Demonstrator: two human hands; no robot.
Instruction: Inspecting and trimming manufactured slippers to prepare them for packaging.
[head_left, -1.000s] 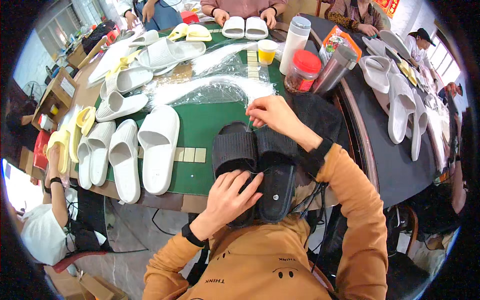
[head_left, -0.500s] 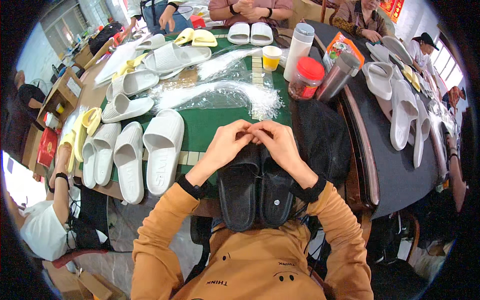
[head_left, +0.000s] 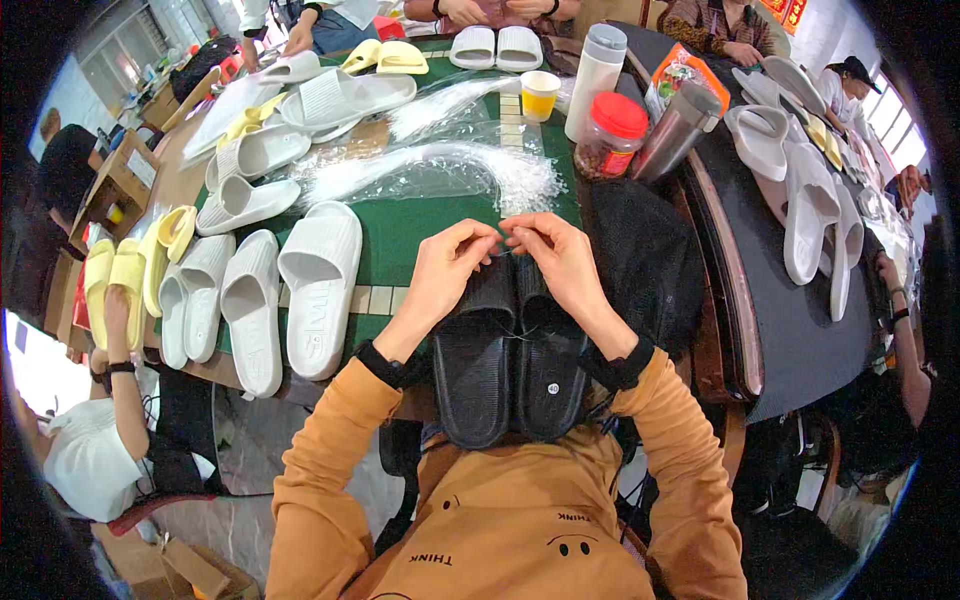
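A pair of black slide slippers [head_left: 475, 375] stands side by side against the table's near edge, close to my body. A small round white sticker is on the right one's insole. Thin pale strand ends [head_left: 520, 332] cross between the two slippers. Over their far ends, my left hand [head_left: 450, 265] has thumb and fingers pinched together. Facing it with a small gap, my right hand [head_left: 558, 262] is pinched too. Whatever lies between the fingertips is too fine to make out. Beyond my hands lies a bundle of thin white plastic strands [head_left: 420, 165] in clear wrap.
Several grey slippers [head_left: 322, 290] and yellow slippers [head_left: 400, 57] lie left and far on the green table mat [head_left: 385, 250]. A paper cup [head_left: 540, 95], white bottle [head_left: 597, 80], red-lidded jar [head_left: 612, 135] and metal flask [head_left: 680, 130] stand to the right. Co-workers sit around.
My hands have moved slightly apart; before, their fingertips met. At the left, a co-worker's hand has brought up a pair of yellow slippers.
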